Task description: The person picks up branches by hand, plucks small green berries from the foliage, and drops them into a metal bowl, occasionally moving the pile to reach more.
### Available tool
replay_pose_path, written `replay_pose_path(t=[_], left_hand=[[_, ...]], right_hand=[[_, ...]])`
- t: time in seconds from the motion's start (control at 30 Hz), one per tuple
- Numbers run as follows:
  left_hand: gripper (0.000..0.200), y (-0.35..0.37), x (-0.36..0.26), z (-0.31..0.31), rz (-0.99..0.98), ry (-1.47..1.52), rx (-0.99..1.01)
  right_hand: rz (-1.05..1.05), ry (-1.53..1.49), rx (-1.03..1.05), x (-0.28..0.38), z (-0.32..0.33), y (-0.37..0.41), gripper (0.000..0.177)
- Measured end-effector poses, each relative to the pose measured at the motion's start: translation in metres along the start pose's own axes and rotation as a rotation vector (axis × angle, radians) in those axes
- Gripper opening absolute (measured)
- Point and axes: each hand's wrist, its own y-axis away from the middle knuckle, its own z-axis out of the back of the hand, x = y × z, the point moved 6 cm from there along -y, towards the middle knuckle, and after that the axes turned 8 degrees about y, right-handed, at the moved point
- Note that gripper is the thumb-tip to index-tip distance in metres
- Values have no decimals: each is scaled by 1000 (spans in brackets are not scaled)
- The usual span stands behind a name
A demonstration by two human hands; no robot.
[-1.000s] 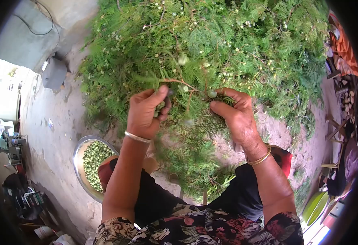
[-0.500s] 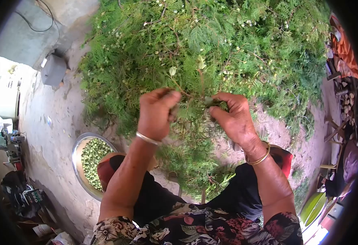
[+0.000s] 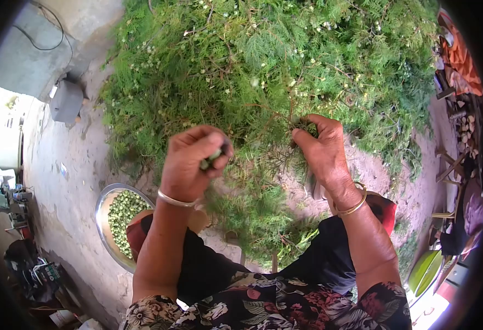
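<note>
My right hand (image 3: 326,153) pinches a thin evergreen sprig (image 3: 291,104) between thumb and fingers, its feathery tips and brown twigs spreading to the left. My left hand (image 3: 193,163), apart from the sprig, is curled round a few small green cones (image 3: 213,158); the fingers partly hide them. Beyond both hands lies a big heap of cut evergreen branches (image 3: 197,71) dotted with pale cones. To the left of my left hand, a wide metal basin (image 3: 101,228) holds many picked green cones (image 3: 124,217).
Loose greenery (image 3: 263,231) lies on the floor between my knees. A grey box-like object (image 3: 67,102) stands by the left wall. At the right are an orange cloth (image 3: 461,66), stacked firewood (image 3: 467,132), wooden stools (image 3: 448,170) and a green basin (image 3: 423,272).
My left hand has drawn back from the sprig, to the left and toward me, with green cones in its fingers. My right hand keeps the sprig and has shifted slightly right.
</note>
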Motion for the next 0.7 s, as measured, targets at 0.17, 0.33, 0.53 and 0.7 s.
replay_pose_path(t=[0.17,0.33,0.53,0.7], left_hand=[[17,7,50,-1,243,-203,-202],[22,2,55,3,178,-96,-342],[24,-3,57,0,218,-70,-305],[23,-2,63,-7,264,-99,-276]], right_hand=[[-35,29,21,8,1,1,15],[-34,59,41,13,-1,2,13],[12,8,40,13,-4,4,10],[30,22,80,6,-5,2,11]])
